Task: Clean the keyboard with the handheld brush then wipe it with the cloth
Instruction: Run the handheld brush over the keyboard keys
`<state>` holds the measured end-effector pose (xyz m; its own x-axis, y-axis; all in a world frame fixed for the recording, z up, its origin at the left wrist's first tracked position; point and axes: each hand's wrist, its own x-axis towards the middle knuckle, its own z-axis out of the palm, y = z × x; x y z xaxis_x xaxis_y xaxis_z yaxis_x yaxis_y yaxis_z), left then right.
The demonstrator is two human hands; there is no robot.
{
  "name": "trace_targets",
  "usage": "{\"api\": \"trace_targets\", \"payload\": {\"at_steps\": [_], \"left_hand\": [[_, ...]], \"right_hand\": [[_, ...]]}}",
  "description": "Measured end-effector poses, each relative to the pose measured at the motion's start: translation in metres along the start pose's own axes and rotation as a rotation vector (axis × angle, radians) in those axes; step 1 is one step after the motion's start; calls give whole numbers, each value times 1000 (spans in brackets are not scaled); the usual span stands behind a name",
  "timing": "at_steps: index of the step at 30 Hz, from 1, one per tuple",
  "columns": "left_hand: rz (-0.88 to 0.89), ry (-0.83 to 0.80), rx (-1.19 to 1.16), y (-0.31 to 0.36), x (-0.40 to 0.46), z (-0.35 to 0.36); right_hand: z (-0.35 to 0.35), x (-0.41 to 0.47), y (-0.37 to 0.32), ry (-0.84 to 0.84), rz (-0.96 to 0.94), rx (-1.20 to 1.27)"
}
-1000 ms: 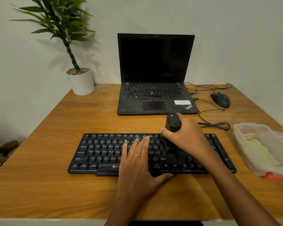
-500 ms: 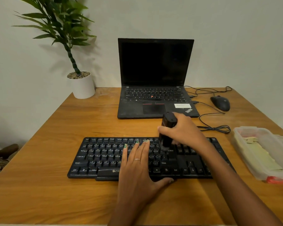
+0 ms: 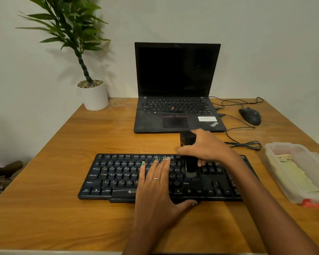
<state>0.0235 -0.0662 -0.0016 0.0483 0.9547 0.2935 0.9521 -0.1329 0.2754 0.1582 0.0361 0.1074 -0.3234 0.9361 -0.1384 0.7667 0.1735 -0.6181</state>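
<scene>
On the desk (image 3: 44,208), the left hand (image 3: 157,188) lies flat on the keyboard (image 3: 118,173) so it won't slide, while the right hand (image 3: 208,150) grips the brush (image 3: 189,153), bristles down on the keys.

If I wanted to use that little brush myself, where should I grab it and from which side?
Probably the smooth black barrel of the brush, coming from the right as the right hand does now, fingers wrapped around its middle. It stands nearly upright with bristles down on the keyboard, so the lower end must stay free. The left hand lies flat on the keys left of the brush, so the right side is open.
</scene>
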Motion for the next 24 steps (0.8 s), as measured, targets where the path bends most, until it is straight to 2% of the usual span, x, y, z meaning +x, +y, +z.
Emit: {"api": "trace_targets", "payload": {"at_steps": [3,4,8,10,13,17,19,21,24], "left_hand": [[3,2,8,0,-1,0],[3,2,7,0,-1,0],[12,15,0,-1,0,2],[12,9,3,-1,0,2],[-2,-9,6,-1,0,0],[-6,-12,2,-1,1,0],[-3,-15,8,-1,1,1],[0,-15,9,-1,1,1],[1,-10,12,-1,1,1]], "right_hand": [[11,6,2,257,-88,-52],[15,6,3,290,-123,-36],[12,9,14,331,-89,128],[13,9,15,353,-107,126],[22,8,10,281,-195,148],[23,13,7,373,-160,75],[25,14,6,283,-194,118],[22,15,6,246,-144,173],[18,18,7,326,-85,113]]}}
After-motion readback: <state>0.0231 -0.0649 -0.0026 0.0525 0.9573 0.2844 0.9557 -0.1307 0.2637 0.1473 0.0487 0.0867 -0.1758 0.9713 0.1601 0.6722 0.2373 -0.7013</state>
